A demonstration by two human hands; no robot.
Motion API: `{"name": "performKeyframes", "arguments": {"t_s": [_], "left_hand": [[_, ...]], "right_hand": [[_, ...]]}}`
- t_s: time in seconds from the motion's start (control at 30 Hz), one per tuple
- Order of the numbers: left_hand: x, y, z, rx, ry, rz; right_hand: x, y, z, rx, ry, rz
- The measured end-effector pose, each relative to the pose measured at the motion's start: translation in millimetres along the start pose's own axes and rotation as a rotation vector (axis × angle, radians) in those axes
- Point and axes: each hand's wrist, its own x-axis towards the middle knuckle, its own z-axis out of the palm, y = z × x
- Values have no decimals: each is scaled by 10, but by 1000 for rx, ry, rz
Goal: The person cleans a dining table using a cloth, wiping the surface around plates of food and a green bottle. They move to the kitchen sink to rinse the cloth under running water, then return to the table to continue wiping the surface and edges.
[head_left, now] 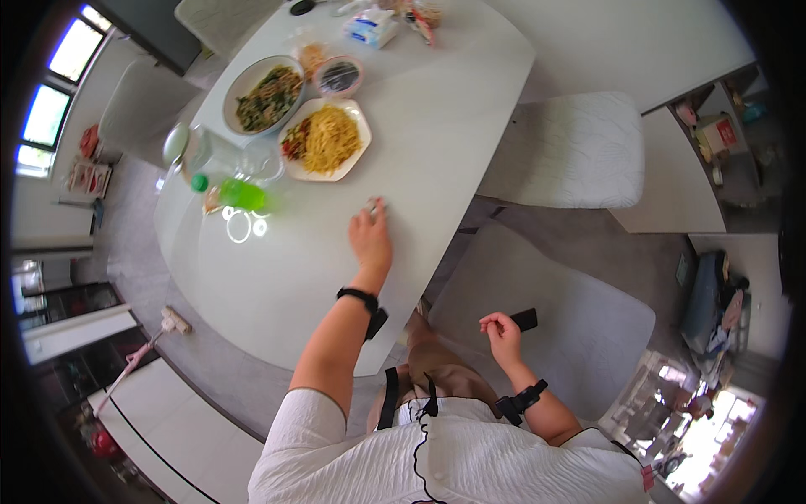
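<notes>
My left hand (370, 241) reaches over the white table (302, 277), its fingertips low at the tabletop. The fingers are drawn together around something small and pale that I cannot make out. Beyond it stands a white plate (363, 155) of yellow noodles (332, 139) with a red and green topping. My right hand (504, 338) is above the grey chair seat (554, 294), fingers curled in; what they hold, if anything, is hidden. Right beside it is a flat black object (525, 319), phone-like in shape; whether the hand touches it I cannot tell.
A bottle of green drink (243, 195) lies on its side near a clear plastic container (263, 160). Farther back are a bowl of greens and meat (269, 94), a covered dark-filled bowl (339, 76) and a tissue pack (370, 28). Another padded chair (562, 151) stands at the right.
</notes>
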Motion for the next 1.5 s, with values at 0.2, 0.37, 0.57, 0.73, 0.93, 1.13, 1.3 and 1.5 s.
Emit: {"name": "performKeyframes", "arguments": {"t_s": [0.2,0.37,0.57,0.73,0.93,1.13,1.3,1.5], "left_hand": [[467,807,264,-270,-226,395],[-247,471,-308,-333,-398,586],[-1531,-668,-1290,-258,-593,558],[-2171,-1624,-1916,4,-585,131],[-2187,-1809,-2013,43,-260,-406],[-2154,-1549,-1812,-156,-221,-354],[-2152,-1679,-1888,-194,-199,-302],[-1979,-1744,-1923,-189,-209,-274]], "right_hand": [[152,-151,-198,25,147,30],[344,-319,-181,8,132,66],[866,-449,267,3,-31,-66],[1526,-666,674,-608,63,-492],[1494,-465,990,-1129,128,-736],[1572,-614,1119,-1154,280,-600],[1382,-516,1231,-1170,278,-540],[1461,-527,1251,-1158,309,-460]]}}
